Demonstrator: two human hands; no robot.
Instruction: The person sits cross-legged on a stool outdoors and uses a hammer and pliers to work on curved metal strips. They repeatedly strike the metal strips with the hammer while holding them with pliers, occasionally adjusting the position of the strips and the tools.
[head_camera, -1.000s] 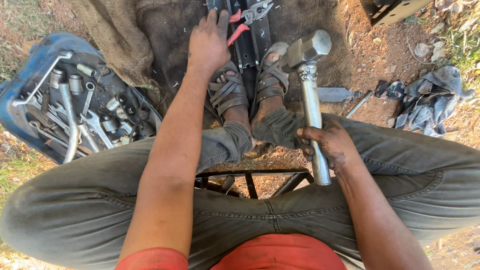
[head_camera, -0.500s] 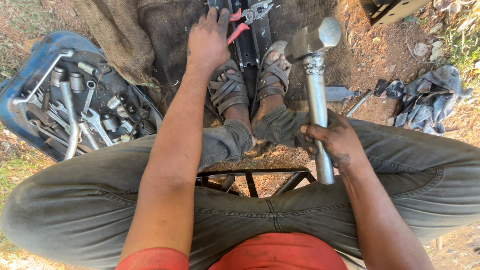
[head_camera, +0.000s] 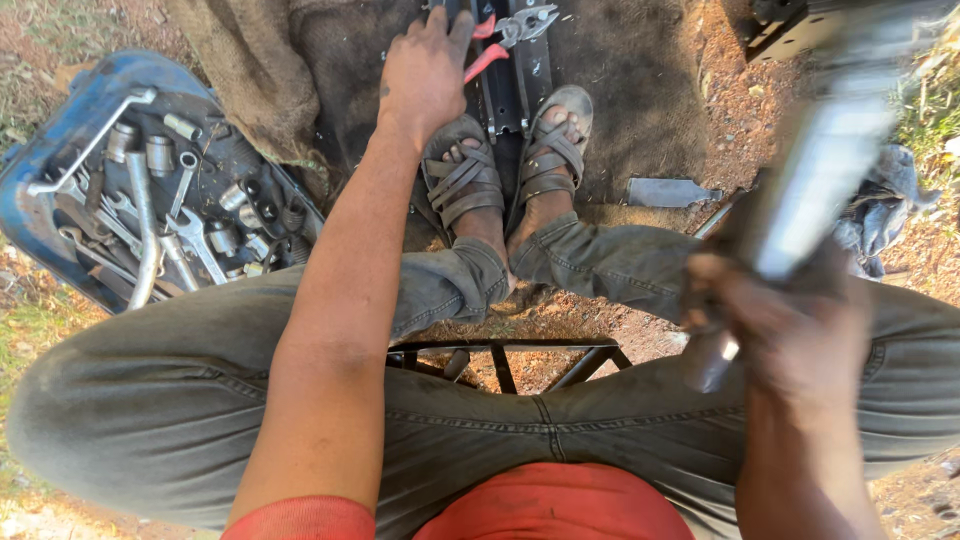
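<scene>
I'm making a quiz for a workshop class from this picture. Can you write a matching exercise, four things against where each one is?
Things:
1. hammer
2. red-handled pliers
3. blue tray of spanners and sockets
4. sandals

Places:
A. on the person's feet, on the dark mat
B. on the ground beside the person's left knee
C. raised and blurred in the right hand
D. beside the left hand, on the dark metal bar

Pairs: 1-C, 2-D, 3-B, 4-A

hammer swung up, blurred, right hand raised closer
</scene>
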